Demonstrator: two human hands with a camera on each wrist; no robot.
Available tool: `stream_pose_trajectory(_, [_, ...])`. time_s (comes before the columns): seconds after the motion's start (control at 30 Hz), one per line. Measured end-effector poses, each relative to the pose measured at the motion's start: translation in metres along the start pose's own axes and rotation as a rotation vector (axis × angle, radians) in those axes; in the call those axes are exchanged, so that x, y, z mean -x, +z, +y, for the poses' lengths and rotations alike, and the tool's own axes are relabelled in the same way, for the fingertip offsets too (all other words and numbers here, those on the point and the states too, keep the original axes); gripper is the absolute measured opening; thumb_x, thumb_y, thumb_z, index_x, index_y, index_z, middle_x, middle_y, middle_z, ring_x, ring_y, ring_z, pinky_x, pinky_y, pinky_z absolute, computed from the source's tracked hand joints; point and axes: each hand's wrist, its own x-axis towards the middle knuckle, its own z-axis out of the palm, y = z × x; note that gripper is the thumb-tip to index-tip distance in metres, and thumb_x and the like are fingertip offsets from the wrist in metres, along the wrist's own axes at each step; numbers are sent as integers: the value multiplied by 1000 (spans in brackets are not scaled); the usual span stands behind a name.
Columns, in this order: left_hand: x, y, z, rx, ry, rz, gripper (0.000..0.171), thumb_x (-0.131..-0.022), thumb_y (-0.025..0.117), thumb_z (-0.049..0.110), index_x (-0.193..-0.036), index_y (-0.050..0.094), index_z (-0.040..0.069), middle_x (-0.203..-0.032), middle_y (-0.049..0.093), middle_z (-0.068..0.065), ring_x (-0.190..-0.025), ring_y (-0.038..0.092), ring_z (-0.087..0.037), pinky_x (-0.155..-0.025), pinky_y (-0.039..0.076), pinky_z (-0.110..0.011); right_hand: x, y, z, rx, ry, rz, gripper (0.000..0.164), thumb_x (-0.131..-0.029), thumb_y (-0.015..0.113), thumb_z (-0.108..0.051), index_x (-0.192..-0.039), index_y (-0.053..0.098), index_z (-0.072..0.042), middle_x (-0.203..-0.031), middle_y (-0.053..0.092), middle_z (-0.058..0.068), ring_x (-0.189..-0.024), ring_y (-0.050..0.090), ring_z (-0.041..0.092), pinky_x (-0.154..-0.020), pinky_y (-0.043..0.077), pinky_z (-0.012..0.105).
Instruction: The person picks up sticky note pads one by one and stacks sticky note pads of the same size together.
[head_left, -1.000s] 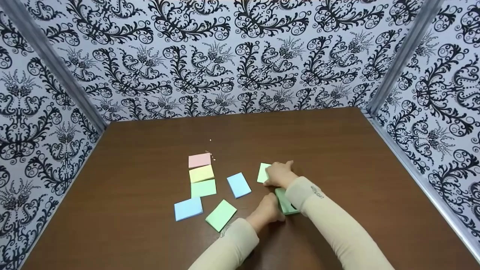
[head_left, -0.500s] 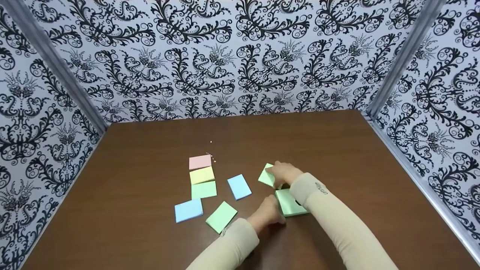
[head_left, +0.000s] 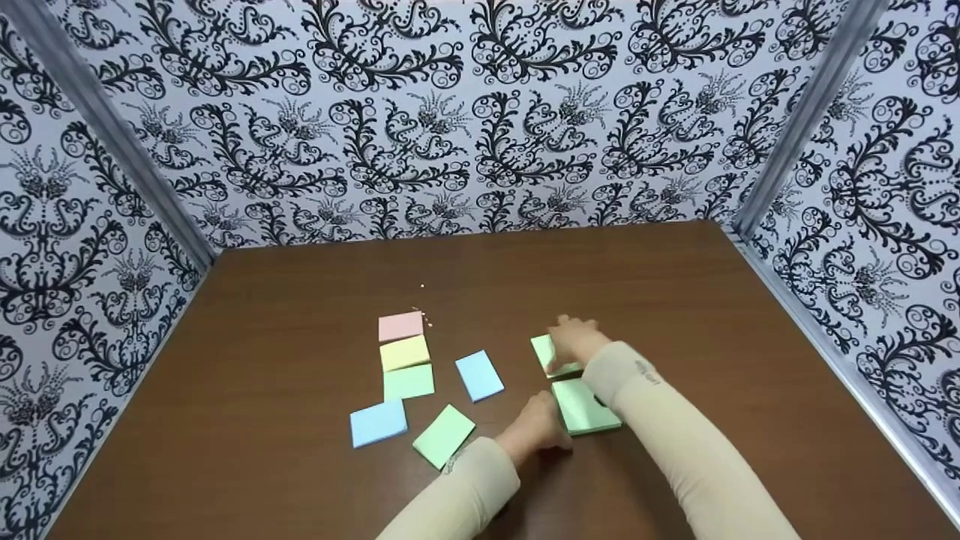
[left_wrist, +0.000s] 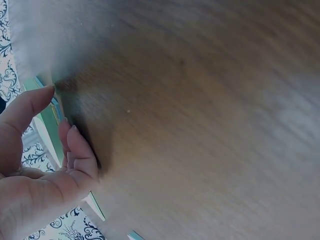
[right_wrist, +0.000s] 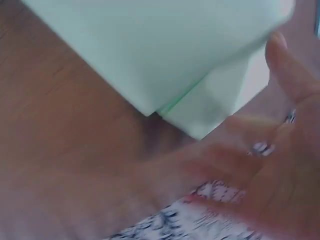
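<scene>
A thick green-topped stack of sticky notes (head_left: 585, 409) lies on the table, with thin blue and yellow layers along its edge in the left wrist view. My left hand (head_left: 538, 421) holds the stack's left side, thumb (left_wrist: 37, 102) and curled fingers (left_wrist: 80, 150) at its edge. Just beyond the stack is a pale green sticky note pad (head_left: 546, 354), partly hidden under my right hand (head_left: 576, 341). In the right wrist view, that hand's thumb (right_wrist: 280, 50) is at the paper's edge, and its blurred fingers are spread apart.
Left of the hands lie a blue pad (head_left: 480, 375), a tilted green pad (head_left: 444, 436) and another blue pad (head_left: 378, 423). Pink (head_left: 400, 326), yellow (head_left: 405, 352) and green (head_left: 409, 381) pads form a column. Small white crumbs lie near the pink one. Patterned walls (head_left: 480, 150) enclose the table.
The pale green pad has shifted right and turned, lining up nearer the stack's far edge. My right hand has moved right, uncovering more of the stack; the left hand stays at its side.
</scene>
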Motion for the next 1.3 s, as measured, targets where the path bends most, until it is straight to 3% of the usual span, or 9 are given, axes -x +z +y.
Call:
stream_pose_trajectory(0.1, [-1,2,0,-17,-8,8,50,-59,83,8,-96,52,-3,-91,53,-13,-78,45,-19,-75,46,-35,2,1,10,-46,-150,-21,74,-79,71,-25,-142,34,-13,-148,24,17,-135,23,34,-106,16,56])
stream_pose_trajectory(0.23, [0,3,0,-16,-29,-9,54,-61,84,9,-102,51,-4,-98,55,-16,-82,47,-20,-78,46,-37,2,6,15,-7,-213,-2,75,-79,70,-28,-142,33,-13,-146,28,20,-133,28,34,-106,17,56])
stream_pose_trajectory(0.43, [-1,2,0,12,-28,-22,54,-61,83,7,-103,50,-4,-99,53,-15,-84,47,-21,-81,45,-37,-2,12,11,60,-92,70,73,-79,65,-48,-132,46,-2,-130,41,25,-111,47,41,-97,33,52])
stream_pose_trajectory(0.57, [-1,3,0,17,-13,-19,53,-60,84,6,-101,51,-3,-95,53,-14,-83,46,-20,-80,45,-37,-5,16,6,21,-3,98,73,-77,64,-54,-120,54,4,-115,47,24,-97,53,40,-89,40,50])
stream_pose_trajectory(0.67, [-2,2,-1,12,-8,-21,53,-60,84,7,-101,51,-3,-95,53,-13,-82,46,-20,-80,45,-37,-5,17,3,16,42,109,77,-76,62,-57,-119,54,5,-110,49,24,-92,54,39,-85,42,49])
stream_pose_trajectory(0.8, [-2,2,-1,5,5,-17,52,-60,83,7,-100,51,-3,-93,53,-12,-78,45,-19,-77,46,-36,-6,16,2,7,65,91,77,-76,61,-59,-121,54,4,-113,48,24,-97,52,40,-86,41,51])
stream_pose_trajectory(0.97, [-2,1,-3,40,38,-15,44,-59,83,3,-92,53,0,-85,51,-7,-71,42,-16,-70,45,-32,-10,18,3,-129,54,79,75,-81,61,-51,-130,43,4,-130,39,28,-114,41,45,-93,35,54])
stream_pose_trajectory(1.13, [-3,2,-4,42,39,-1,43,-59,83,4,-90,53,1,-81,50,-5,-69,41,-15,-67,44,-31,-14,21,0,-173,30,144,66,-85,59,-42,-126,44,7,-124,43,29,-112,42,45,-93,36,54])
stream_pose_trajectory(1.3, [-4,1,-4,51,40,-1,43,-60,83,4,-90,53,1,-81,50,-5,-69,41,-15,-66,43,-31,-13,20,-2,-198,48,195,65,-83,61,-39,-124,44,9,-119,44,30,-108,44,45,-91,37,53])
